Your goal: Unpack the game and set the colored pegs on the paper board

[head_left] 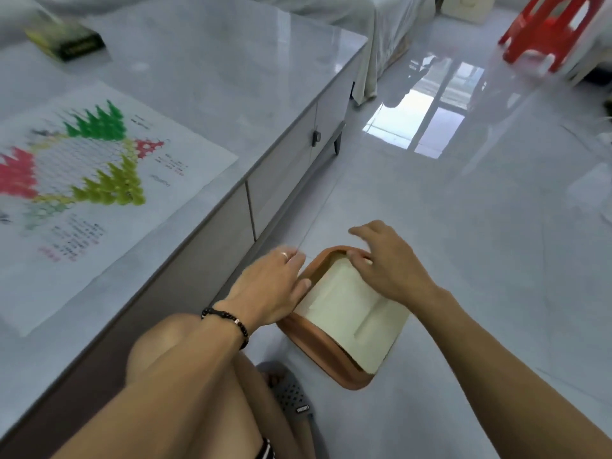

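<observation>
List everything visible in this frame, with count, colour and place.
paper board: one, white, on the cabinet top
pegs: many; green, yellow, red clusters on the board
dark box: one, black-yellow, cabinet's far corner
cabinet: one, grey, left
brown tray: one, on the floor
pale sheet: one, cream, in the tray
stool: one, red, far right
slipper: one, grey, on the foot
left hand: at the tray's left edge
right hand: on the sheet's far end

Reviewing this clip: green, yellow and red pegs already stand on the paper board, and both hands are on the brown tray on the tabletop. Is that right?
Not quite. The head view shows the brown tray on the floor beside the cabinet, not on the tabletop. The rest holds: green pegs, yellow pegs and red pegs stand on the paper board, and the left hand and right hand are on the tray.
</observation>
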`<action>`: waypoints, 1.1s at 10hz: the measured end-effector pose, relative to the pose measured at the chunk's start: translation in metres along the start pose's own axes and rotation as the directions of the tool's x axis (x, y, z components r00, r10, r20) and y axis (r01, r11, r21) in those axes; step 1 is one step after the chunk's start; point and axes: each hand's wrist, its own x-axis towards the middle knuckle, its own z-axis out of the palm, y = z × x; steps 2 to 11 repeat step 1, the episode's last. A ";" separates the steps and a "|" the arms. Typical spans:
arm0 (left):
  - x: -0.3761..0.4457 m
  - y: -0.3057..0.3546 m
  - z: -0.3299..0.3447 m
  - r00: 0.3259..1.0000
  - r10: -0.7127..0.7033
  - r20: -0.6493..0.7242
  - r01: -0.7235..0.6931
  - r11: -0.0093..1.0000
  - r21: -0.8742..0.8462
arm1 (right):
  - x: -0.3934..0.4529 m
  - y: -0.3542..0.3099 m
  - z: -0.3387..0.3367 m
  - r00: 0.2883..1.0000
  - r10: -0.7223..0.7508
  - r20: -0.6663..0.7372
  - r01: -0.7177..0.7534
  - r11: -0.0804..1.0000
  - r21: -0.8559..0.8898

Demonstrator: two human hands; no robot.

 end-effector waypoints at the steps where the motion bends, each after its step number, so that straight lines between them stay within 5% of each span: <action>1: -0.017 0.005 -0.039 0.963 0.089 -0.255 -0.040 0.981 0.192 | -0.012 -0.038 -0.079 0.954 -0.001 -0.299 0.093 0.951 0.295; 11: -0.017 0.005 -0.039 0.963 0.089 -0.255 -0.040 0.981 0.192 | -0.012 -0.038 -0.079 0.954 -0.001 -0.299 0.093 0.951 0.295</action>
